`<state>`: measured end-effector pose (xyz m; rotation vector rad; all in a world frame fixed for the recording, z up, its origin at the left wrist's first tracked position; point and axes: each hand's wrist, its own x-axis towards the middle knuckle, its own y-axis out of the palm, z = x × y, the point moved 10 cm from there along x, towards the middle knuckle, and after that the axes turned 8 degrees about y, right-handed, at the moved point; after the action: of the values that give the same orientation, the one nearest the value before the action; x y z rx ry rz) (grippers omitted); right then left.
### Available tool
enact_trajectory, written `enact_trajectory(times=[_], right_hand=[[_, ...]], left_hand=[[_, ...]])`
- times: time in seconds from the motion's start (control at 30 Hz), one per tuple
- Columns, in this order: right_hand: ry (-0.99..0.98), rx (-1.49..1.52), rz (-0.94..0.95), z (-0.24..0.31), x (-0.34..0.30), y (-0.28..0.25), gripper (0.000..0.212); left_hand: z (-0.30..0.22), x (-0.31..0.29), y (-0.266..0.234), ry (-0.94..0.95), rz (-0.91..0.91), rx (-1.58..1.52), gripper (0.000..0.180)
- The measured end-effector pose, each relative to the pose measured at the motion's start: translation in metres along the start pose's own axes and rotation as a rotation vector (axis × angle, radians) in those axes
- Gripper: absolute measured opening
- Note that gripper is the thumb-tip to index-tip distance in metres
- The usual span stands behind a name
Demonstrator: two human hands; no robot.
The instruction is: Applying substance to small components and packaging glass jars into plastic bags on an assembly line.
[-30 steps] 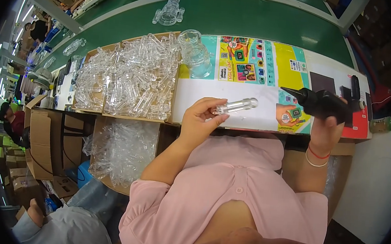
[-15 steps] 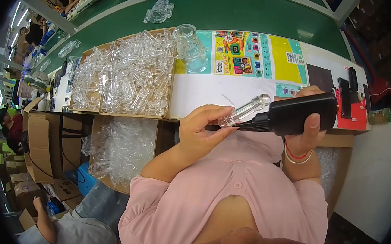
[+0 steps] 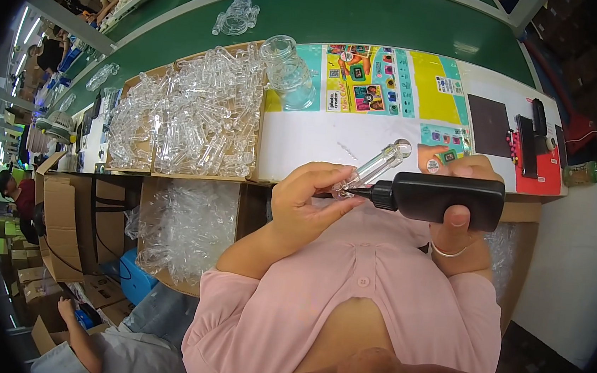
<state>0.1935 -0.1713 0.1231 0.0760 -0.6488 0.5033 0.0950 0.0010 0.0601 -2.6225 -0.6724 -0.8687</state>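
Observation:
Between the thumb and fingers of my left hand (image 3: pixel 315 195) is a clear tube-shaped piece (image 3: pixel 378 166) with a round ball at its far end. It slants up and to the right. My right hand (image 3: pixel 460 225) is wrapped round a black squeeze bottle (image 3: pixel 429 196), which lies nearly level and points left. The bottle's thin nozzle reaches the near end of the clear piece, beside my left fingertips. Whether the tip touches it or enters it, I cannot tell.
Left on the bench stands a cardboard box (image 3: pixel 259 130) of similar clear pieces. A larger clear vessel (image 3: pixel 290 76) is beside it. Further back, another clear part (image 3: pixel 237 16) rests on the green surface. Dark tools (image 3: pixel 526 146) lie at right. A person (image 3: pixel 110 348) sits at lower left.
My right hand has lowered and turned the black bottle from a slant to nearly level, and its nozzle has shifted left along the clear piece's near end. My left hand has barely moved.

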Motion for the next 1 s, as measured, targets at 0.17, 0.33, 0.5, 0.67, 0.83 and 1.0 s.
enact_trajectory(times=[0.17, 0.33, 0.5, 0.67, 0.83, 1.0], right_hand=[[0.060, -0.008, -0.002, -0.005, -0.001, -0.002, 0.043], [0.075, 0.086, -0.023, -0.009, 0.004, -0.002, 0.040], [0.088, 0.094, -0.032, -0.013, 0.005, -0.006, 0.039], [0.085, 0.036, 0.042, -0.005, 0.004, -0.003, 0.038], [-0.090, -0.158, 0.233, 0.021, 0.001, 0.006, 0.037], [-0.238, -0.130, 0.346, 0.040, -0.015, 0.019, 0.046]], left_hand=[[-0.001, -0.002, 0.005, 0.000, 0.065, -0.028, 0.043], [-0.014, 0.000, 0.005, 0.123, 0.090, 0.144, 0.045], [-0.020, 0.003, 0.007, 0.173, 0.103, 0.203, 0.046], [-0.028, 0.005, 0.007, 0.238, 0.093, 0.269, 0.047], [-0.031, 0.005, 0.007, 0.266, 0.086, 0.329, 0.047], [-0.032, 0.009, 0.008, 0.262, 0.093, 0.348, 0.046]])
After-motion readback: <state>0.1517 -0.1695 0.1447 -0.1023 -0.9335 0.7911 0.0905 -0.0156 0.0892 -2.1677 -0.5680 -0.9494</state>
